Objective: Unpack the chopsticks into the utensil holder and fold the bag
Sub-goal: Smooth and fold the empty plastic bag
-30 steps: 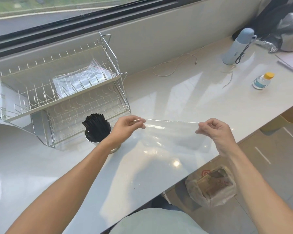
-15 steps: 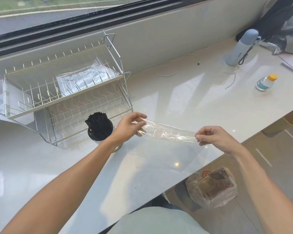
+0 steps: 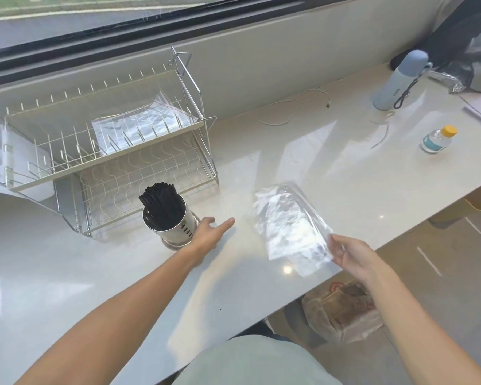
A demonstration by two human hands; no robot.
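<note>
Lying flat on the pale glossy counter [image 3: 331, 173], the clear plastic bag [image 3: 289, 226] sits right of centre, near the counter's near edge: see-through, crinkled w/ bright glare patches, long shape running far-left to near-right. Whether it's folded over, can't tell. Its near-right corner is just beside the right hand [image 3: 350, 254]; that hand has loose, relaxed fingers and grips nothing, touching or just off the bag edge, can't say which.

Wire dish rack [image 3: 109, 151], two tiers, stands far left; a flat clear bag w/ red zip strip [image 3: 139, 126] lies on its upper tier. In front of the rack, the steel utensil holder [image 3: 175, 223] is upright, slotted holes low on its wall, packed w/ black chopsticks [image 3: 159, 201] leaning left, tips above the rim. Left hand [image 3: 208, 234] is just right of the holder, index finger stretched out toward the bag, holding nothing; contact w/ the holder unclear.

Far right: pale blue flask [image 3: 397, 79] w/ dark strap, small vertical print too blurred to read. Small bottle [image 3: 436, 140], yellow cap, blue-white label, text illegible. White cable [image 3: 292, 107] lies far centre.
</note>
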